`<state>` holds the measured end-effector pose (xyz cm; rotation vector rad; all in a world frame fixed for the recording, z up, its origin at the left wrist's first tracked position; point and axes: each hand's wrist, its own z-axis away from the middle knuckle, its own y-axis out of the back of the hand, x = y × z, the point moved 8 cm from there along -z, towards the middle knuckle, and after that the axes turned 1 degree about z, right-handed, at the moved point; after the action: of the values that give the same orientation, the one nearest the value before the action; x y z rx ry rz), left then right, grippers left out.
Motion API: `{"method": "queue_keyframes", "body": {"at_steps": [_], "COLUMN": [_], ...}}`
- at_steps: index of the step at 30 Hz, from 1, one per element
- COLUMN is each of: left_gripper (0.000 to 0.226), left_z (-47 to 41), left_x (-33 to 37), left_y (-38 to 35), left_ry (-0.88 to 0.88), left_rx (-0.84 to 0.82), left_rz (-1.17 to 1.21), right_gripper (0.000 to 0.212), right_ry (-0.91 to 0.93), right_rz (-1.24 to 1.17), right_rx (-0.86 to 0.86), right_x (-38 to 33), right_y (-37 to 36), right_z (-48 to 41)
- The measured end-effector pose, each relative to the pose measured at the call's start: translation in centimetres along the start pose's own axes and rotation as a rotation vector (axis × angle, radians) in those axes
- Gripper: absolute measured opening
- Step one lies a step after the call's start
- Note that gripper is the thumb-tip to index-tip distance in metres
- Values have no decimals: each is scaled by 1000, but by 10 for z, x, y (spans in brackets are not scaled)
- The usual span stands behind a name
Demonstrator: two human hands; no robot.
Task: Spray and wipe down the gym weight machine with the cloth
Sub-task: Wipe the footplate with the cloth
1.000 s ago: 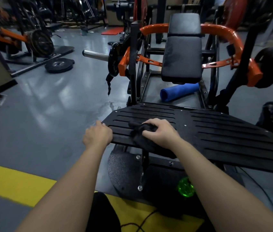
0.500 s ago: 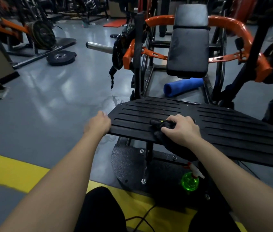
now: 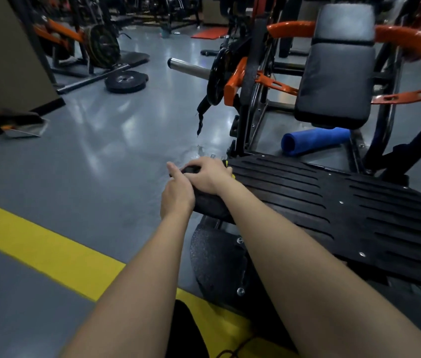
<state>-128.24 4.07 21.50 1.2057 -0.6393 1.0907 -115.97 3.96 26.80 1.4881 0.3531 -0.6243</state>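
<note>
The weight machine's black ribbed footplate (image 3: 333,202) slopes across the right half of the view. My right hand (image 3: 210,174) presses a dark cloth (image 3: 208,202) onto the plate's left corner, fingers curled over it. My left hand (image 3: 177,193) sits against the plate's left edge, touching the cloth, with its index finger stretched forward; whether it grips the cloth is unclear. Behind the plate stand the black padded seat (image 3: 336,81) and orange frame arms (image 3: 410,40). No spray bottle shows.
A blue rolled mat (image 3: 312,140) lies under the seat. A steel bar sleeve (image 3: 186,68) with a plate sticks out left of the machine. A loose weight plate (image 3: 126,81) lies on the grey floor. A yellow floor stripe (image 3: 44,249) runs in front of me.
My right hand has slid the cloth left from the plate's middle to its left corner. The left hand has closed in on it. The view has shifted, and the green spray bottle is no longer in sight.
</note>
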Motion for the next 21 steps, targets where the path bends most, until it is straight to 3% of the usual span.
{"method": "queue_keyframes", "body": {"at_steps": [5,8,13,16,18,21], "left_gripper": [89,82,35,35,31,42], "left_z": [5,10,32,28,40,46], "left_x": [6,10,24,35,50,59], "left_y": [1,1,-6,-3,0,-4], "left_ry": [-21,-20,-9,-33,-67,-120], "left_rx": [-11,-45,-152,-108,-72,-61], "left_rz": [-120,-237,-523,-742,-802,-826], "right_gripper": [30,38,30,34,42,44], "right_ry": [-21,-51,-182,-263,-304,-359], "right_rz": [-76,2,23,16,8,40], "right_rx": [-21,33,138,192,233,241], "right_x": [30,70,162,195,206,213], "right_y": [13,40,98,119,128,132], "right_z": [16,49,123,156,169,170]}}
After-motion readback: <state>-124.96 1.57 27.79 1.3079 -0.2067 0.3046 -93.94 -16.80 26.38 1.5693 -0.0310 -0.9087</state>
